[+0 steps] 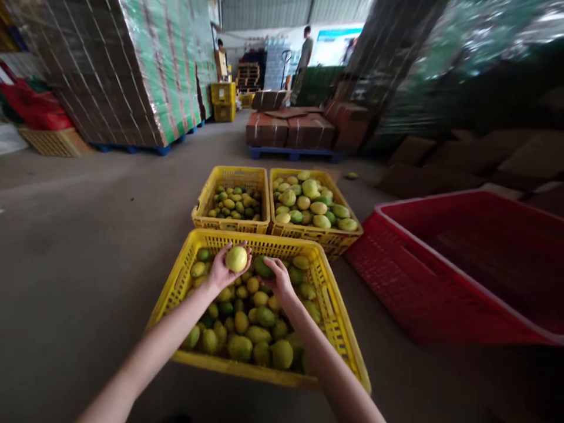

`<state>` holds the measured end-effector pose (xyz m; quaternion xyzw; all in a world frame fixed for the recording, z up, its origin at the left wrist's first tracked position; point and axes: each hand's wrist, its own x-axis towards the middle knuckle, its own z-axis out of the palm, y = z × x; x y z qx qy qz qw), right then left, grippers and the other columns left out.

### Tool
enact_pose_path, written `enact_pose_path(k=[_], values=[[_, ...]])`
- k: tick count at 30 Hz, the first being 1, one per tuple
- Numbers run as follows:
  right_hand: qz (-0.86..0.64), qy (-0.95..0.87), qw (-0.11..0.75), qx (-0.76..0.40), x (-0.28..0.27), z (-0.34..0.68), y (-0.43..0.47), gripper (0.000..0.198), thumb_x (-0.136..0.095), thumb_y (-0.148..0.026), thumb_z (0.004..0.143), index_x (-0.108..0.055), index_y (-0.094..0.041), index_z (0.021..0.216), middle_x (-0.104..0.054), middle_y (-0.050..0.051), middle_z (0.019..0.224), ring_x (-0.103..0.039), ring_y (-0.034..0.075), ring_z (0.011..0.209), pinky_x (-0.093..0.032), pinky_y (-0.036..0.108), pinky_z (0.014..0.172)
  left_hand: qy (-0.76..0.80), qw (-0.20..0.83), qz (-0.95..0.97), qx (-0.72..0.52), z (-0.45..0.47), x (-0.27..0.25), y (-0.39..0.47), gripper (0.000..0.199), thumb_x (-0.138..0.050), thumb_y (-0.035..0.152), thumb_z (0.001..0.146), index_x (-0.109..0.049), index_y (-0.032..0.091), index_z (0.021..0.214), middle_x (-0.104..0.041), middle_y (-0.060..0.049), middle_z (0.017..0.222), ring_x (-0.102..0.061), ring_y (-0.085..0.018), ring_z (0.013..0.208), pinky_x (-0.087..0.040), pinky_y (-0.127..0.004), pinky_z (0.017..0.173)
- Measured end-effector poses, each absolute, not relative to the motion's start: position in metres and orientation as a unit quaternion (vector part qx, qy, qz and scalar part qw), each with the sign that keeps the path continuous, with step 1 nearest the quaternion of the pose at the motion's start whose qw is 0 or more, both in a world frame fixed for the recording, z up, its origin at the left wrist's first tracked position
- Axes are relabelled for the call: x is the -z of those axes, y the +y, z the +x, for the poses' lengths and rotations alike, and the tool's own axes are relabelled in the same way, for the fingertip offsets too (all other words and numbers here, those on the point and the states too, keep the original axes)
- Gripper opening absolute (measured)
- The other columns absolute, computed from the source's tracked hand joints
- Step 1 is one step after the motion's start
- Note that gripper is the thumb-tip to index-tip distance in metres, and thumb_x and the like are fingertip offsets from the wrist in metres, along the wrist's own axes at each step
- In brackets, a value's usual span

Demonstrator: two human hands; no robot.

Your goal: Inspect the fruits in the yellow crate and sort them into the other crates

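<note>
Over the near yellow crate (253, 239), my left hand (219, 270) cradles a pale yellow lemon (236, 258), palm turned up and fingers curled behind it. My right hand (281, 281) grips a dark green lemon (263, 267) between thumb and fingers, close to the left hand's fruit. Beneath both hands, the near crate holds many loose green and yellow lemons (241, 348). Behind it stand two smaller yellow crates side by side. The left one (198, 210) holds small green and yellow fruit; the right one (317, 235) is heaped with larger, paler lemons.
A big red crate (396, 258) stands on the right. Flattened cartons (308, 132) lie on a blue pallet (293, 154) ahead. Wrapped box stacks (163, 70) rise at left and right. A stray lemon (351, 175) is on the floor. A person (305, 50) stands far back.
</note>
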<state>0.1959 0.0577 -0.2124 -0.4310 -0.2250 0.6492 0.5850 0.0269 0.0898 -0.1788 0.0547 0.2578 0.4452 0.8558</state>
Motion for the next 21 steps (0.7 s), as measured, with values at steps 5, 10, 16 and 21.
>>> enact_pose_path(k=[5,10,16,21], values=[[-0.469,-0.193,0.537,-0.674,0.224,0.178,0.067,0.037,-0.082,-0.048,0.069,-0.058,-0.02,0.073,-0.059,-0.004,0.052,-0.049,0.01,0.039,-0.034,0.021,0.034,0.29,0.777,-0.073,-0.554,0.019,0.208,0.092,0.022,-0.049,0.023,0.096,-0.066,0.014,0.106,-0.071,-0.004,0.071,-0.071,-0.016,0.065,-0.061,-0.026,0.063],[-0.456,-0.063,0.514,-0.724,0.236,0.163,0.062,0.032,-0.067,-0.05,0.081,-0.054,-0.021,0.074,-0.06,-0.001,0.056,-0.056,0.015,0.046,-0.044,0.026,0.04,0.299,0.747,-0.11,-0.584,0.009,0.218,0.096,0.024,-0.043,0.023,0.097,-0.067,0.018,0.098,-0.072,-0.002,0.071,-0.071,-0.016,0.066,-0.061,-0.027,0.063],[-0.501,-0.229,0.571,-0.609,0.24,0.173,0.054,0.046,-0.088,-0.047,0.057,-0.055,-0.023,0.078,-0.056,-0.006,0.06,-0.05,0.011,0.049,-0.04,0.022,0.04,0.344,0.743,-0.121,-0.562,0.027,0.215,0.088,0.021,-0.047,0.018,0.091,-0.066,0.016,0.08,-0.07,-0.006,0.07,-0.07,-0.016,0.063,-0.059,-0.026,0.063],[-0.482,-0.406,0.57,-0.527,0.243,0.17,0.048,0.055,-0.093,-0.045,0.051,-0.066,-0.022,0.093,-0.066,-0.001,0.084,-0.06,0.015,0.074,-0.053,0.027,0.067,0.347,0.738,-0.041,-0.578,0.035,0.212,0.082,0.028,-0.054,0.019,0.09,-0.066,0.016,0.064,-0.066,-0.004,0.061,-0.066,-0.014,0.059,-0.056,-0.024,0.063]])
